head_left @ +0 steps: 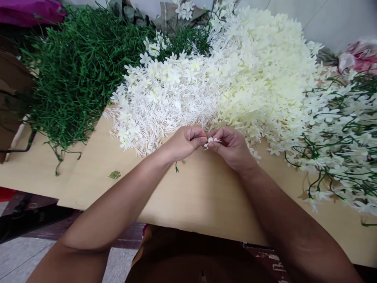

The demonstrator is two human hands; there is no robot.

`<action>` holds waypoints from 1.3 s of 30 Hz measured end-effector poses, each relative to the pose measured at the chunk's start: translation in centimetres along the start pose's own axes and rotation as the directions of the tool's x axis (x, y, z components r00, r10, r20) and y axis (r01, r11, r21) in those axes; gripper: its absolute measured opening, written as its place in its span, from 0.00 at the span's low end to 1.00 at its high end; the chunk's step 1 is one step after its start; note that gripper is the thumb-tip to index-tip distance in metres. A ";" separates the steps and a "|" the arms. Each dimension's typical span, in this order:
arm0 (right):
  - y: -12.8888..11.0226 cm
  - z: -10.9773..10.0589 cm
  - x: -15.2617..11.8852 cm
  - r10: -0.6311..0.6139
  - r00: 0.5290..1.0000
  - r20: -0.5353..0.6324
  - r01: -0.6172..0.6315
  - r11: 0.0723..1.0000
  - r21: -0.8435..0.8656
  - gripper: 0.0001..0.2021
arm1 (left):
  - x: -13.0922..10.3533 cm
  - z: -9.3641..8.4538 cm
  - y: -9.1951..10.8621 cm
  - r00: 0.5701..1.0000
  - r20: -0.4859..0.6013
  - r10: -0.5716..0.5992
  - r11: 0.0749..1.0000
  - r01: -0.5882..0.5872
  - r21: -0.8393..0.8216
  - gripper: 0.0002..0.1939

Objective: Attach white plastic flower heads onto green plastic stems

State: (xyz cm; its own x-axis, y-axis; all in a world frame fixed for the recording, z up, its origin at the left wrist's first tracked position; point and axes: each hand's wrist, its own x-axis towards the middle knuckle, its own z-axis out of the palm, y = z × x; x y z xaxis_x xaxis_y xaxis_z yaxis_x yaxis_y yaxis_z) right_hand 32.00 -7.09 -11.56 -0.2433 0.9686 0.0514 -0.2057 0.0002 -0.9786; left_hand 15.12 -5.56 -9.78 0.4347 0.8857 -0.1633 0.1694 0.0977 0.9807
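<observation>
Pale wood-coloured table (182,196) carries a heap of green stems (85,74) at left, white flowers (259,74) heaped in the middle, and flowers on green stems (347,129) at right, cut off by the frame. Faint marks on a black object (35,220) at lower left are too small to read. A purple item (29,13) is cut off at the top corner. Near the table's middle, the right hand (232,147) pinches a small white flower (213,140). Just beside it, the left hand (188,141) is closed, thumb against fingers; whatever it grips is hidden. One green stem tip (177,168) shows below the left wrist, the rest covered.
</observation>
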 end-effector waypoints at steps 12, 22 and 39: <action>0.2 0.2 0.0 -0.010 0.996 -0.089 0.006 0.999 -0.047 0.19 | -0.1 -1.2 0.1 0.999 0.048 0.018 0.996 -0.022 0.086 0.12; -1.9 -0.4 0.3 0.112 0.965 -0.235 -0.021 0.933 0.358 0.21 | -2.3 -2.9 3.0 0.882 0.045 0.470 0.873 -0.471 0.122 0.18; 0.7 1.0 0.1 -0.266 0.949 0.171 0.229 0.207 -0.951 0.07 | -1.7 -1.9 2.4 0.944 0.281 0.175 0.945 -0.241 0.220 0.23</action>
State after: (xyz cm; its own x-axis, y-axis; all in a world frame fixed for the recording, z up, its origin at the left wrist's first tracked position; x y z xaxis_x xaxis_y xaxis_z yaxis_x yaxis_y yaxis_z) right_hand 30.86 -7.26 -12.07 -0.3379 0.8763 0.3433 0.8031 0.4587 -0.3804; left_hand 13.16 -5.96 -7.00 0.6883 0.7253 -0.0122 0.2500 -0.2214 0.9426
